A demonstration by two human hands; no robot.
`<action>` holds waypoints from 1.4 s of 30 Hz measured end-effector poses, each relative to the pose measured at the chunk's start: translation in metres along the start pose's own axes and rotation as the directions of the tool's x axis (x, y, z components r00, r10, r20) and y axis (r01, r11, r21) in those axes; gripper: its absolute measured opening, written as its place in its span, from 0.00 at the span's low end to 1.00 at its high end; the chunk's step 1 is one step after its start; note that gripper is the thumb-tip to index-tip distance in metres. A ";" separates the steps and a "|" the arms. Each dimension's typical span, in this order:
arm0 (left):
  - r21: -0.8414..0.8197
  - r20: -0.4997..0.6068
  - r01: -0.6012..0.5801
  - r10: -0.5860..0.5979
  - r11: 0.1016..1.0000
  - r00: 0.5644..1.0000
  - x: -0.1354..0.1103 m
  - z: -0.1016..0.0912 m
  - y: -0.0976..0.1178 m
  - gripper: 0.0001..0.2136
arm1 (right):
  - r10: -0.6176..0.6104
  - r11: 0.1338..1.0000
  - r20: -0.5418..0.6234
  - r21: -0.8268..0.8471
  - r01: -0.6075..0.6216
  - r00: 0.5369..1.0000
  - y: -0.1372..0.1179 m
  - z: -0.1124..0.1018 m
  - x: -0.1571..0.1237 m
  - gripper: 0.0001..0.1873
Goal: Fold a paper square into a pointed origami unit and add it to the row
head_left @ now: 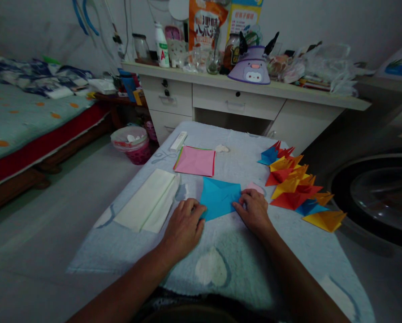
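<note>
A square sheet of blue origami paper (219,199) with faint creases lies in front of me on the cloth. My left hand (186,220) is closed at its lower left edge, the fingers curled and the fingertips on the paper. At the right edge, the thumb and fingers of my right hand (254,207) pinch the same sheet. Just behind it sits a stack of square paper (196,161), pink on top with red and green edges showing. Beyond my right hand stand several folded paper cranes (291,193) in red, yellow, orange and blue, packed in a row.
A heart-patterned cloth (244,244) covers the table. Folded pale fabric or paper (149,199) lies at left, and a small white box (178,141) farther back. Behind stands a white desk (209,96) crowded with jars and bags. A bucket (131,143) is on the floor.
</note>
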State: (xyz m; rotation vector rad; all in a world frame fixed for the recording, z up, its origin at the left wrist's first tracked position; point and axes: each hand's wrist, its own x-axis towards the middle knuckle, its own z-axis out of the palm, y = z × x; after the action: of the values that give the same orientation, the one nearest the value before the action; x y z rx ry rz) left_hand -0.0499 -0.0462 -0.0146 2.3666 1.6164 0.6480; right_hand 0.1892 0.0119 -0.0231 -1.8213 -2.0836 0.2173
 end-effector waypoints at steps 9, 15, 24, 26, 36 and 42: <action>0.165 -0.064 -0.156 0.169 0.974 0.984 -0.003 0.018 -0.006 0.23 | 0.042 0.999 0.015 -0.014 -0.042 0.999 -0.005 -0.001 -0.001 0.10; 0.135 0.021 -0.246 0.246 0.960 0.969 -0.002 0.014 -0.006 0.20 | 0.037 0.999 0.004 -0.025 -0.037 0.999 -0.006 -0.001 -0.001 0.10; 0.045 0.109 -0.302 0.296 0.952 0.949 0.002 0.011 -0.005 0.20 | 0.028 0.997 -0.026 -0.072 -0.030 0.999 -0.007 0.000 -0.002 0.10; 0.043 0.113 -0.309 0.302 0.950 0.947 0.003 0.012 -0.005 0.19 | -0.005 0.995 -0.074 -0.100 -0.002 0.997 -0.010 -0.002 -0.003 0.10; 0.015 0.061 -0.290 0.288 0.957 0.956 0.002 0.012 -0.005 0.14 | -0.249 0.964 0.233 -0.036 0.265 0.940 -0.035 -0.010 0.000 0.12; 0.027 -0.011 -0.318 0.318 0.948 0.948 -0.001 0.009 -0.007 0.11 | -0.122 0.950 0.160 -0.269 0.162 0.980 -0.061 -0.008 -0.011 0.26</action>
State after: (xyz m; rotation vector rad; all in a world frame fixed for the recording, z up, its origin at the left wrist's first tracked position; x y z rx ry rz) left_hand -0.0514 -0.0440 -0.0257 2.6742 1.2622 0.7066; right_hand 0.1368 -0.0094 0.0041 -1.8450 -2.4404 0.0118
